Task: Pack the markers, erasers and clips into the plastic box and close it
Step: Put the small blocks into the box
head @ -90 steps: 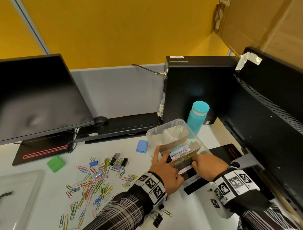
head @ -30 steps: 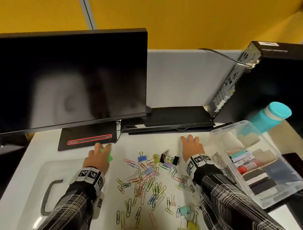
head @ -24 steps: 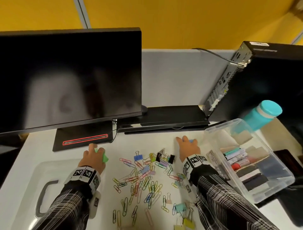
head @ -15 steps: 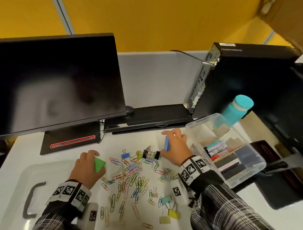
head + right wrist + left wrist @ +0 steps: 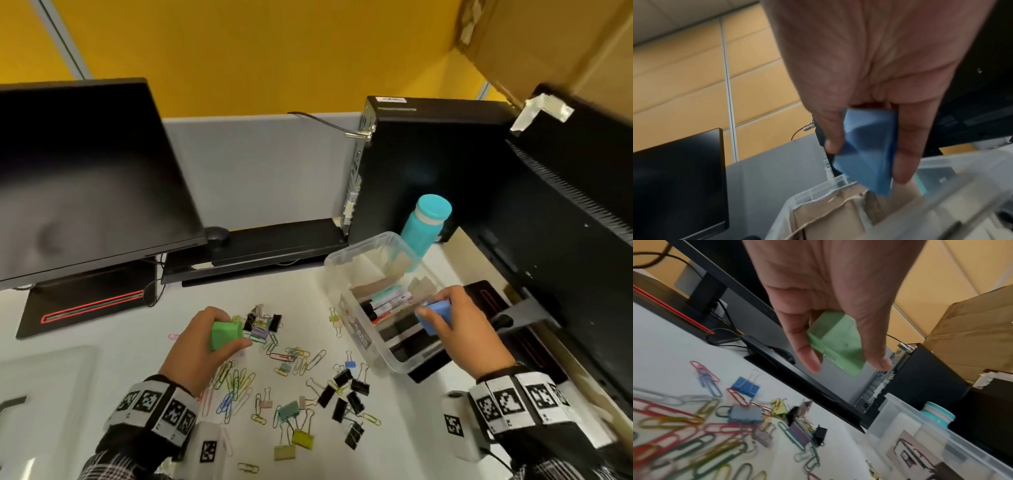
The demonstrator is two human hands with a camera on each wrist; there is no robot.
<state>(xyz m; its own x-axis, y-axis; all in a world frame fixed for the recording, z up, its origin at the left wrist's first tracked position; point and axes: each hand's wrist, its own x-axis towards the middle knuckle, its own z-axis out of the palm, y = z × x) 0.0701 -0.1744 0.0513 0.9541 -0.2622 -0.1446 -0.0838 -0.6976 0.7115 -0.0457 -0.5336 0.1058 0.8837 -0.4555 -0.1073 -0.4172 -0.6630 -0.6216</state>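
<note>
A white desk (image 5: 144, 335) stands against a grey partition and yellow wall. The left hand (image 5: 202, 346) grips one green eraser (image 5: 226, 334) above the scattered clips (image 5: 291, 373). The right hand (image 5: 462, 329) pinches one blue eraser (image 5: 435, 317) over the open plastic box (image 5: 349, 301), whose markers (image 5: 387, 299) lie beside its fingers.

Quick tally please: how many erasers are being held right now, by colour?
Green eraser: 1, held in the left hand
Blue eraser: 1, held in the right hand over the plastic box
Total: 2
</note>
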